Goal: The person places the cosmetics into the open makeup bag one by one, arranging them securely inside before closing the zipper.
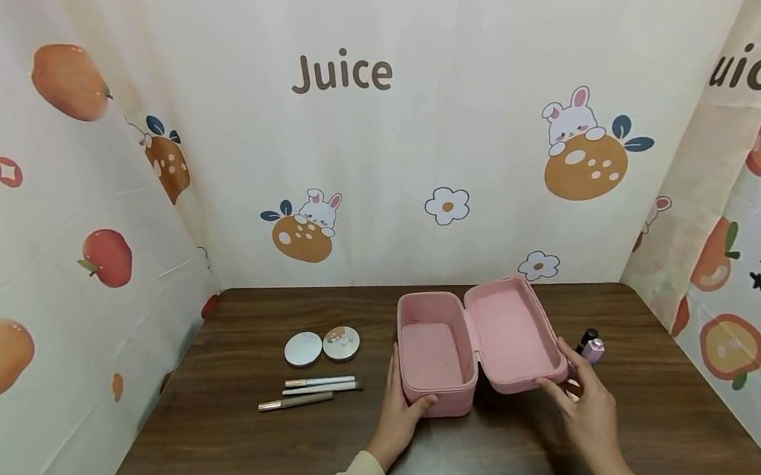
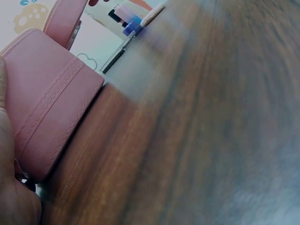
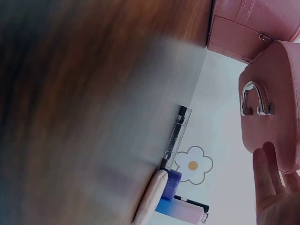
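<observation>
A pink makeup case (image 1: 436, 354) stands on the table with its lid (image 1: 510, 332) swung out to the right. Nothing lies in its box part. My left hand (image 1: 399, 411) grips the case at its left front corner, thumb on the front wall and fingers along the left side. With my right hand (image 1: 589, 401) I hold the lid's right front corner, thumb at the front edge and fingertips on its outer face. A silver handle (image 3: 255, 96) shows on the lid's outside in the right wrist view.
Left of the case lie a white round compact (image 1: 303, 349), a patterned compact (image 1: 341, 343) and several slim makeup sticks (image 1: 319, 389). Beyond my right hand, partly hidden, stand a lilac bottle (image 1: 593, 351) and a black-capped item (image 1: 589, 336). A pale puff (image 3: 151, 197) lies near them.
</observation>
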`<state>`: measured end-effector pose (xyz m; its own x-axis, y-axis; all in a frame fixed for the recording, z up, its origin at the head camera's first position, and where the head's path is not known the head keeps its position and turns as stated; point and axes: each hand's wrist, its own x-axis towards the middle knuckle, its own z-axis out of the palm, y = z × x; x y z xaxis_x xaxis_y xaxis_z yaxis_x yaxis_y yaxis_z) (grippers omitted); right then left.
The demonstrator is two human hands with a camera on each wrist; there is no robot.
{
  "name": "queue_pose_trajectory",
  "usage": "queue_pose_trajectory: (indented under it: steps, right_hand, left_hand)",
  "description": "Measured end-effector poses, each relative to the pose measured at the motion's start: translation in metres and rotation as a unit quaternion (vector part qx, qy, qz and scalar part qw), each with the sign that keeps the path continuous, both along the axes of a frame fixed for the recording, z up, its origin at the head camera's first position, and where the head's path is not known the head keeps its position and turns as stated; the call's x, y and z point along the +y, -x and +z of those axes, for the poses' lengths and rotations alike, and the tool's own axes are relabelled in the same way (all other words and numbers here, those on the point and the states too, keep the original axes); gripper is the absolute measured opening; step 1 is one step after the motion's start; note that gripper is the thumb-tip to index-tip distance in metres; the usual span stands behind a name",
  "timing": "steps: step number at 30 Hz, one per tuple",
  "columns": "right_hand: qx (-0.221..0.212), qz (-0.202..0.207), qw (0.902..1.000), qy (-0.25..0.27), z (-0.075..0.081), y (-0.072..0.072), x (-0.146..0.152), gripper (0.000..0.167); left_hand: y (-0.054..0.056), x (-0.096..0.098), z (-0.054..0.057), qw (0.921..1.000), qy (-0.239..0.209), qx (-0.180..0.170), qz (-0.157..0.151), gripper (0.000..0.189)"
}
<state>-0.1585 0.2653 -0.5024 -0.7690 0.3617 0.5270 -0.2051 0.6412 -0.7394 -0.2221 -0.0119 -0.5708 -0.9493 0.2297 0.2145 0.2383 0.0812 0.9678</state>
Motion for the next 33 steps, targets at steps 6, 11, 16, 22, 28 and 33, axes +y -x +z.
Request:
queue_pose_trajectory:
  steps: [6, 11, 16, 22, 28, 33]
  right_hand:
    - [-0.013, 0.001, 0.9999, -0.003, -0.002, -0.001, 0.001, 0.074]
    - [-0.018, -0.002, 0.9998, -0.002, -0.001, -0.001, 0.001, 0.074]
    - [-0.025, -0.005, 0.9997, -0.002, 0.001, -0.001, 0.002, 0.073]
    - [-0.029, -0.007, 0.9996, 0.001, 0.002, -0.001, 0.0, 0.073]
    - [-0.018, 0.004, 0.9998, 0.012, 0.001, 0.0, 0.001, 0.074]
    - [-0.011, 0.011, 0.9997, 0.016, 0.002, 0.002, 0.002, 0.074]
  left_hand:
    - [-0.001, 0.0, 0.002, 1.0, 0.003, 0.003, 0.004, 0.107]
    - [-0.002, 0.0, 0.003, 0.9999, 0.001, 0.007, 0.007, 0.105]
    - [-0.002, 0.0, 0.004, 1.0, 0.004, 0.002, 0.007, 0.106]
    - [-0.002, 0.0, 0.004, 0.9999, 0.009, -0.003, 0.005, 0.107]
    - [-0.002, -0.003, 0.007, 0.9995, 0.031, -0.003, -0.003, 0.107]
    - [0.003, -0.022, 0.019, 0.9937, 0.109, 0.021, -0.011, 0.107]
